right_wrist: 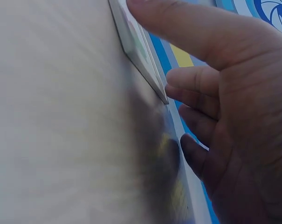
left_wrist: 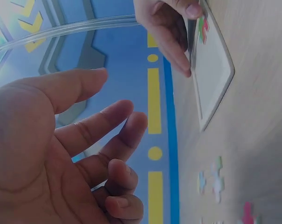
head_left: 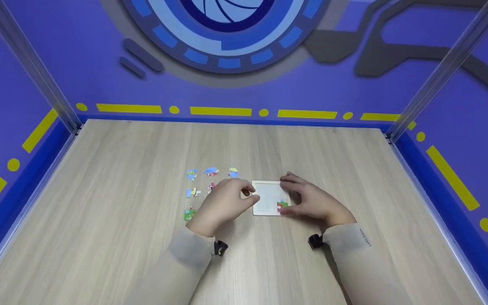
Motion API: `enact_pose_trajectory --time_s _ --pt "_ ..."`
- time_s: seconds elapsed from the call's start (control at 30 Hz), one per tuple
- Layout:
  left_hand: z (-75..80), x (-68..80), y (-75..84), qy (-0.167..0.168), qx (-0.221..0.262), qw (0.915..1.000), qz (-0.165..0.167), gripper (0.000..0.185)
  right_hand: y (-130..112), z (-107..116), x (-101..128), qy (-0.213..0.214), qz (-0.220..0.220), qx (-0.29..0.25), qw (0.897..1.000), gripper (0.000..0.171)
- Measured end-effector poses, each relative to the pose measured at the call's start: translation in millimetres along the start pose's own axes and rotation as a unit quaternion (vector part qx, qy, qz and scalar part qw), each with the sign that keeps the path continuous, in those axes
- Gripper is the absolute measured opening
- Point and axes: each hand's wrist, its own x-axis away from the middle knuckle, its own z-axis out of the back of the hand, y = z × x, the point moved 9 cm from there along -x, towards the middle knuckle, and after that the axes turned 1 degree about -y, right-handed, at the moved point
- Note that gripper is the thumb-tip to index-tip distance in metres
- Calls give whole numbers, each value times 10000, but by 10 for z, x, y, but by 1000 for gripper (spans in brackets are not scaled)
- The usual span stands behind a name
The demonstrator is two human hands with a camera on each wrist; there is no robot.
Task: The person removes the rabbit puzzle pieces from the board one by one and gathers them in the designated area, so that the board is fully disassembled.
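A shallow white puzzle tray point(head_left: 265, 199) lies flat on the table, with one green and red jigsaw piece point(head_left: 283, 205) in its near right corner. My right hand point(head_left: 311, 201) spans the tray's right side. Its thumb point(right_wrist: 178, 23) touches the tray by that piece, while the fingers reach along to the far right corner. At the tray's left edge hovers my left hand point(head_left: 227, 201), thumb and fingers apart. The left wrist view shows nothing between the fingers of that left hand point(left_wrist: 80, 144).
Several loose jigsaw pieces are spread left of the tray, among them a blue one point(head_left: 191, 174), a blue and red one point(head_left: 211, 171) and a green one point(head_left: 189, 213). My left hand partly covers this group. Blue printed walls point(head_left: 227, 95) enclose the wooden table point(head_left: 121, 169).
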Motion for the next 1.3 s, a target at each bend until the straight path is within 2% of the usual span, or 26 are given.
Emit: enact_pose_trajectory --time_s 0.17,0.3,0.43,0.67,0.9,1.1,1.3 --pt "-182 -81 -19 -71 -1 9999 81 27 25 35 9 117 15 59 9999 95" --pt "-346 -140 -41 -146 -57 9997 176 29 3 51 15 147 209 35 9997 96" --pt "-524 -224 -7 -249 -126 9996 87 31 -40 68 22 159 447 148 9988 93" --pt "-780 -360 61 -455 -514 9976 -69 34 -29 69 17 135 357 72 9992 96" --pt "-860 -401 67 -439 -957 9942 -219 34 -32 50 3 70 367 136 9992 97" --pt "-902 -448 69 -495 -1030 9931 -252 32 6 50 1 30 192 31 9998 101" --pt "-923 -467 87 -516 -986 9935 -223 22 5 41 13 23 217 23 9998 102"
